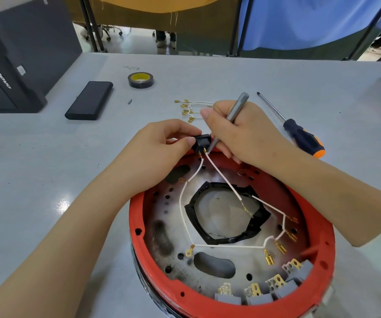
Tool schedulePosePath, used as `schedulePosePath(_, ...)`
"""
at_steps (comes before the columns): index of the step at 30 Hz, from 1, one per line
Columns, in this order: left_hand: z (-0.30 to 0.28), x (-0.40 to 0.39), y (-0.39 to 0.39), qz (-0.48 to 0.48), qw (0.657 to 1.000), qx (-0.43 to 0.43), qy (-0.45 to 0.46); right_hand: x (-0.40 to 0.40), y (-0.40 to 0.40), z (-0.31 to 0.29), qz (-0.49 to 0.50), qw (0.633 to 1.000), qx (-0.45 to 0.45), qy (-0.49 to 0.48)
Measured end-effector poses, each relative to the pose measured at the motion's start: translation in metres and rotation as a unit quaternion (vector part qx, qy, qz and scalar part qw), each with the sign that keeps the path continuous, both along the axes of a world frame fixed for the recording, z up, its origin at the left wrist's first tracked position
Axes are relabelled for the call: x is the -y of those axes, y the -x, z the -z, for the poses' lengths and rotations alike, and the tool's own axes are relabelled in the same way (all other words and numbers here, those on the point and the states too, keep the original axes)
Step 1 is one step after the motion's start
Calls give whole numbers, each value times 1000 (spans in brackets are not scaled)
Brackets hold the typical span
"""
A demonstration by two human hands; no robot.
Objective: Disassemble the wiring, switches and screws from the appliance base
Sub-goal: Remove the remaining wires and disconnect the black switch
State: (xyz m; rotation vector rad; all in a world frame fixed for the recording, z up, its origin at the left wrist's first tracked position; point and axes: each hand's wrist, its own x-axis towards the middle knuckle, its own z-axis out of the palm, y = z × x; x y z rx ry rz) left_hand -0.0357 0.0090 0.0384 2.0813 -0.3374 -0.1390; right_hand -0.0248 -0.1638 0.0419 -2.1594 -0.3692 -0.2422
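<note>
- We saw the red appliance base (136,216) lying open side up on the grey desk (36,168), near its front edge, with a scorched metal plate inside and a hole ringed with black tape at its middle.
- Our left hand (162,143) pinched a small black rocker switch (202,143) between thumb and curled fingers, just above the far rim of the base.
- Our right hand (237,131) was curled round a thin grey tool (235,111), held like a pen, its tip touching the brass terminals on the underside of the switch.
- Two white wires (221,175) ran from those terminals down into the base; one ended in a bare brass connector over the taped hole, the other joined a longer loop of wire.
- That loop carried a ring terminal (189,251) at the lower left and several loose spade connectors (279,246) at the right.
- Four grey switches (283,290) sat along the near rim of the base, their terminals standing up with no wires on them.
- Beyond the hands, a small bundle of removed wires (188,109) with brass ends lay on the desk.
- A screwdriver (297,131) with a black and orange handle lay to the right, well apart from the base.
- A roll of black tape (141,80), a flat black case (89,101) and a single small screw (129,101) lay farther back to the left.
</note>
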Motion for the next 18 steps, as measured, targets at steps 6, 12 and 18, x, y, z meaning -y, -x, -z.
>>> schedulePosePath(6,1,1,-1,-4,1000,-8,11,3,-2,2,17,998,29,-58)
schedulePosePath(12,1,1,-1,-1,1000,-2,5,3,-3,3,2,998,18,-64)
schedulePosePath(18,1,0,-1,4,1000,2,4,2,-3,4,0,998,23,-57)
